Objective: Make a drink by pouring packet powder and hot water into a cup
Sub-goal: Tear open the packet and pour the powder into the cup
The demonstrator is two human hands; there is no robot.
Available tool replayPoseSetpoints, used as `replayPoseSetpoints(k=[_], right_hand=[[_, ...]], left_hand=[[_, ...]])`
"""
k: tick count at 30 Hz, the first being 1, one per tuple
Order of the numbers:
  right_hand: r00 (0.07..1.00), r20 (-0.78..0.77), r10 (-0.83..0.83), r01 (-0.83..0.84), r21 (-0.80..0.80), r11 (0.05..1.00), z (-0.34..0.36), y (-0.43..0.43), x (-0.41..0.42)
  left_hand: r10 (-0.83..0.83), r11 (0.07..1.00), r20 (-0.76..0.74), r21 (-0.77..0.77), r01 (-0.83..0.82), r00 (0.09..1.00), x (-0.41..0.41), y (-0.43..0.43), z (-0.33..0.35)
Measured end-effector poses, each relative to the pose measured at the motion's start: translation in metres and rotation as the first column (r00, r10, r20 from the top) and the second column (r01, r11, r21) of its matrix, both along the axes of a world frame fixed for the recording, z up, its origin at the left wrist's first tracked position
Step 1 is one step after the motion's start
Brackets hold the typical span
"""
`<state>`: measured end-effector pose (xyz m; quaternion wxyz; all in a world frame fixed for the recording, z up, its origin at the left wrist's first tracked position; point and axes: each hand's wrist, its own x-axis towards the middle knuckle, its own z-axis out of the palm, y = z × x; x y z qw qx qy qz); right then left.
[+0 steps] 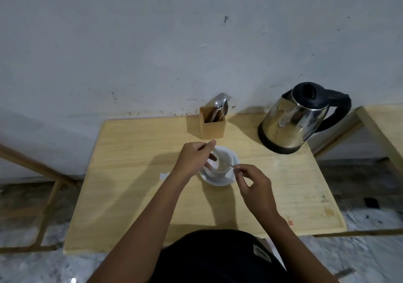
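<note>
A white cup stands on a white saucer in the middle of the wooden table. My left hand is closed around the cup's left side, thumb up by the rim. Just right of the cup, my right hand pinches the thin handle of a metal spoon whose other end reaches into the cup. What is inside the cup is blurred. A steel kettle with a black lid and handle stands at the table's back right.
A wooden cutlery box with spoons and a fork stands behind the cup, near the wall. A small white paper scrap lies left of my left arm. A small orange scrap lies near the front right edge. Another wooden table adjoins at right.
</note>
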<state>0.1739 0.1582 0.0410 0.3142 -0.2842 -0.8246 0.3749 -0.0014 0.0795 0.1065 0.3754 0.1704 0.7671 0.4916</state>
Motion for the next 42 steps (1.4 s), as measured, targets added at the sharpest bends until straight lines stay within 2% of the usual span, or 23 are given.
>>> replayPoseSetpoints(k=[3, 5, 6, 9, 12, 15, 20, 25, 29, 34, 42], right_hand=[[0.997, 0.046, -0.057, 0.062, -0.122, 0.991, 0.002, 0.012, -0.001], [0.994, 0.102, -0.045, 0.062, -0.172, 0.983, 0.004, 0.02, -0.003], [0.99, 0.134, -0.033, 0.058, -0.19, 0.98, 0.005, 0.023, -0.004], [0.967, 0.253, -0.015, 0.061, -0.177, 0.982, 0.008, 0.033, -0.01], [0.927, 0.373, 0.017, 0.036, -0.135, 0.99, 0.012, 0.041, -0.017], [0.934, 0.356, 0.037, 0.035, -0.195, 0.98, 0.015, 0.048, -0.022], [0.923, 0.384, -0.001, 0.04, -0.095, 0.995, 0.016, 0.052, -0.027], [0.933, 0.359, 0.027, 0.022, -0.133, 0.991, 0.017, 0.056, -0.033], [0.926, 0.378, -0.013, 0.027, -0.032, 0.999, 0.018, 0.058, -0.034], [0.943, 0.329, -0.052, 0.033, 0.061, 0.998, 0.023, 0.058, -0.036], [0.95, 0.31, -0.05, 0.016, 0.11, 0.994, 0.03, 0.061, -0.035]], left_hand=[[0.01, 0.999, -0.215, -0.041, -0.02, 0.977, -0.014, -0.009, -0.019], [-0.077, 0.993, -0.332, -0.115, 0.041, 0.94, -0.018, -0.016, -0.033], [-0.139, 0.983, -0.344, -0.158, 0.088, 0.929, -0.019, -0.018, -0.041], [-0.29, 0.947, -0.333, -0.237, 0.218, 0.897, -0.016, -0.021, -0.056], [-0.287, 0.952, -0.356, -0.212, 0.222, 0.889, -0.014, -0.02, -0.062], [-0.239, 0.965, -0.308, -0.183, 0.189, 0.921, -0.018, -0.017, -0.065], [-0.22, 0.968, -0.349, -0.193, 0.16, 0.911, -0.02, -0.017, -0.074], [-0.205, 0.973, -0.365, -0.179, 0.148, 0.908, -0.017, -0.017, -0.077], [-0.188, 0.977, -0.378, -0.167, 0.134, 0.907, -0.014, -0.015, -0.077], [-0.174, 0.98, -0.383, -0.154, 0.123, 0.907, -0.013, -0.015, -0.079], [-0.158, 0.982, -0.363, -0.153, 0.109, 0.918, -0.009, -0.011, -0.088]])
